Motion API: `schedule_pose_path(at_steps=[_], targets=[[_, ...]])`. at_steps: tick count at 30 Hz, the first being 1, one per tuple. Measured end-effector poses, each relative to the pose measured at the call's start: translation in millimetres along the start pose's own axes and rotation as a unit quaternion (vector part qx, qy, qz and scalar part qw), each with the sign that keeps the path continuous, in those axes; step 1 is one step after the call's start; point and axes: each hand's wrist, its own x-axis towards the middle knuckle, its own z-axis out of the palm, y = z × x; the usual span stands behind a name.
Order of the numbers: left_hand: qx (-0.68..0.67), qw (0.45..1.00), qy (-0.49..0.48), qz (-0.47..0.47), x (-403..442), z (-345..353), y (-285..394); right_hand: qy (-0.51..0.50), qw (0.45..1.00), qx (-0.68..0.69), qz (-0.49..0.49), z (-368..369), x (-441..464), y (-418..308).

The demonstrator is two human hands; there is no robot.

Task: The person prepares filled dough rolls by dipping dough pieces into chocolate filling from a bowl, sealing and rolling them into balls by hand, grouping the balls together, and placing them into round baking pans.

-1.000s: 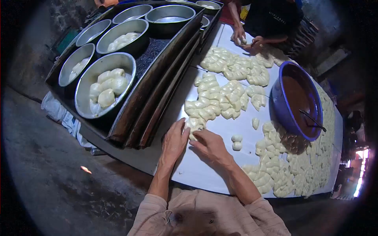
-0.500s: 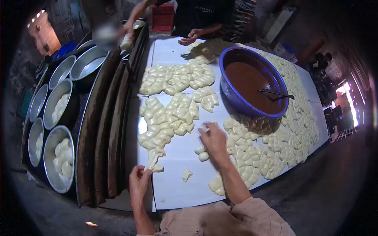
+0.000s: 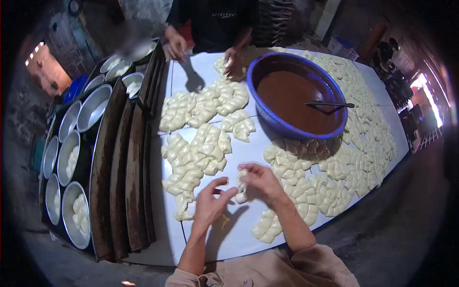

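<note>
My right hand is closed on a small strip of pale dough, pinched between thumb and fingers just above the white tabletop. Beside it on the left, my left hand is held with thumb and fingers apart and nothing between them. A joined mass of glossy dough pieces lies beyond my left hand. To the right of my right forearm spreads a larger sheet of dough pieces. A small scrap lies blurred below my left hand.
A blue basin of brown liquid, with a dark-handled utensil in it, stands on the table. Metal pans, some holding dough, line the left behind dark wooden boards. Opposite, another person's hands are near dough.
My left hand has let go of the dough mass's near end and moved right. My right hand has picked up the small dough pieces. The other person's arm has withdrawn from the pans.
</note>
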Motion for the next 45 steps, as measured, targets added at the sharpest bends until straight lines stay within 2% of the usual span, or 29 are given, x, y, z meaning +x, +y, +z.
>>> schedule_pose_path(at_steps=[2,4,6,7,8,10,11,12,14,15,16,18,19,22,23,26,28,29,30,32,33,34,37,38,40,41,44,45], targets=[[-0.103,0.992,-0.063,-0.040,8.8,14.4,-0.5,-0.012,0.999,-0.029,0.022,-0.4,-4.8,13.2],[-0.128,0.991,-0.039,0.015,9.8,23.4,-9.0,0.023,0.994,-0.043,-0.100,-5.2,-7.1,25.9],[-0.115,0.993,-0.007,0.017,5.6,29.8,-10.8,0.069,0.973,-0.173,-0.133,-13.6,-9.1,39.6],[-0.105,0.994,-0.006,0.030,4.6,31.3,-10.1,0.050,0.987,-0.113,-0.103,-16.9,-14.0,39.8],[-0.097,0.994,-0.004,0.044,2.7,34.5,-10.1,0.020,0.988,-0.138,-0.072,-23.5,-16.9,33.8],[-0.135,0.987,-0.015,0.084,1.2,44.5,-13.9,0.035,0.991,-0.024,-0.126,-22.7,-20.5,42.5],[-0.114,0.990,0.011,0.087,-0.2,51.8,-12.3,0.062,0.989,-0.055,-0.125,-23.7,-26.0,39.3],[-0.094,0.984,0.035,0.147,-3.4,62.5,-2.2,0.083,0.985,-0.104,-0.106,-19.8,-35.5,19.0],[-0.061,0.967,0.086,0.232,-4.8,81.7,10.1,0.090,0.985,-0.076,-0.124,-20.3,-37.3,27.1],[-0.053,0.955,0.089,0.279,-5.2,90.6,12.3,0.067,0.993,-0.034,-0.090,-17.1,-46.2,19.2],[-0.107,0.940,0.066,0.318,-7.8,103.2,19.0,0.033,0.992,0.078,-0.096,-13.9,-51.6,15.1],[-0.038,0.920,0.035,0.387,-1.2,111.8,-5.3,-0.012,0.954,0.296,-0.052,-5.2,-70.4,-9.2],[-0.117,0.913,0.096,0.379,-2.3,131.1,2.5,-0.034,0.939,0.341,-0.042,-7.9,-76.4,-18.9],[-0.159,0.919,0.099,0.346,3.5,161.7,4.3,-0.118,0.944,0.300,-0.066,-35.6,-70.8,-22.6],[-0.165,0.939,0.069,0.294,-0.3,164.9,5.9,-0.102,0.956,0.271,-0.054,-42.9,-69.0,-20.8],[-0.102,0.930,0.053,0.349,5.7,185.3,22.7,-0.106,0.954,0.268,-0.077,-70.5,-55.0,-31.7],[-0.129,0.976,-0.035,0.172,0.6,174.4,10.9,-0.073,0.964,0.222,-0.131,-108.0,-43.3,-62.1],[-0.149,0.975,-0.041,0.161,-3.0,174.6,22.5,0.009,0.968,0.129,-0.213,-124.5,-34.9,-84.2],[-0.170,0.973,-0.048,0.151,-4.8,173.7,28.7,0.007,0.965,0.088,-0.248,-145.6,-24.4,-107.3],[-0.104,0.986,-0.061,0.119,1.1,156.9,15.8,0.028,0.969,-0.041,-0.241,-183.8,7.1,-136.6],[-0.088,0.988,-0.061,0.107,4.0,150.5,10.6,0.053,0.965,-0.160,-0.199,-198.5,25.1,-149.3],[-0.073,0.991,-0.061,0.095,5.5,146.5,7.7,0.077,0.945,-0.276,-0.157,-207.9,41.7,-156.6],[-0.041,0.996,-0.062,0.055,5.2,143.9,8.6,0.030,0.830,-0.552,-0.079,-215.7,77.4,-155.5],[-0.030,0.996,-0.077,0.046,4.7,143.8,8.6,-0.005,0.802,-0.595,-0.050,-215.7,84.3,-149.8],[-0.011,0.994,-0.105,0.026,2.9,144.7,12.9,-0.075,0.736,-0.673,0.008,-206.0,88.9,-145.1],[0.013,0.993,-0.114,0.022,-0.7,144.3,16.3,-0.081,0.751,-0.655,-0.022,-206.9,84.8,-144.6],[0.003,0.990,-0.142,0.002,1.9,140.9,10.0,-0.035,0.842,-0.538,0.023,-200.4,75.3,-168.9],[0.031,0.990,-0.138,0.010,2.5,140.8,17.5,-0.046,0.854,-0.517,-0.034,-205.2,75.8,-166.0]])
